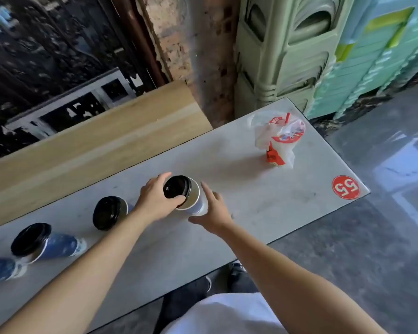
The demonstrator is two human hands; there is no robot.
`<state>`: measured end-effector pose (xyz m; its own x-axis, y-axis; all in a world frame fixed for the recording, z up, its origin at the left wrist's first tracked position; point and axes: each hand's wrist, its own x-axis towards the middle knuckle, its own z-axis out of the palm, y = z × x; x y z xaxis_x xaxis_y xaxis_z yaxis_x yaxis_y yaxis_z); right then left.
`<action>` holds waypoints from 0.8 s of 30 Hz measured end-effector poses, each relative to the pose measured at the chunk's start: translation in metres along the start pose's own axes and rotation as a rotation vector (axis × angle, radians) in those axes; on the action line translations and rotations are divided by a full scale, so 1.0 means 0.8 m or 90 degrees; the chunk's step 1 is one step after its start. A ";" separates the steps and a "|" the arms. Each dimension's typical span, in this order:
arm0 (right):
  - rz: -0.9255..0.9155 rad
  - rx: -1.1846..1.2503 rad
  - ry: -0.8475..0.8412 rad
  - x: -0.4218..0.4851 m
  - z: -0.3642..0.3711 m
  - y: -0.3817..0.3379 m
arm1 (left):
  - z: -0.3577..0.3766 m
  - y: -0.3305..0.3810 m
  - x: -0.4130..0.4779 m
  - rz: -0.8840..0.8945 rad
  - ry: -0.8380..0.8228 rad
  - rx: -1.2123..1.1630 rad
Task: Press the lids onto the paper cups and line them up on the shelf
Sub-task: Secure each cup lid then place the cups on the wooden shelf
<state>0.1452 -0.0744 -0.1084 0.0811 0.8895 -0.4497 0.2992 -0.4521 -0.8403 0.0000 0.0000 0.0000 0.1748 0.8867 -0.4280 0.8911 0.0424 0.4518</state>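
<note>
Fingers (162, 177) of the left hand (155, 201) pinch a black lid (176, 186) askew on the paper cup (196, 201); right hand (215, 212) fingers spread.

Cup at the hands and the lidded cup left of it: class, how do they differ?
The cup at the hands has its black lid off-centre, mouth partly showing; the neighbouring cup is fully capped. The left hand grips the first lid; nothing touches the neighbouring cup. Both stand on the grey table.
</note>
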 end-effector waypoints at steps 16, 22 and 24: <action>-0.095 0.022 0.030 0.026 0.009 -0.002 | 0.019 0.006 0.008 0.145 0.026 0.174; -0.074 0.029 0.020 0.029 0.011 0.000 | 0.021 -0.007 0.014 0.164 0.027 0.142; -0.034 0.069 0.009 0.027 0.005 0.000 | 0.020 -0.016 0.013 0.132 0.036 0.017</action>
<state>0.1435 -0.0553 -0.1193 0.0820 0.9129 -0.4000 0.1982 -0.4082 -0.8911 -0.0031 0.0015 -0.0226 0.3322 0.8996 -0.2836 0.8495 -0.1547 0.5043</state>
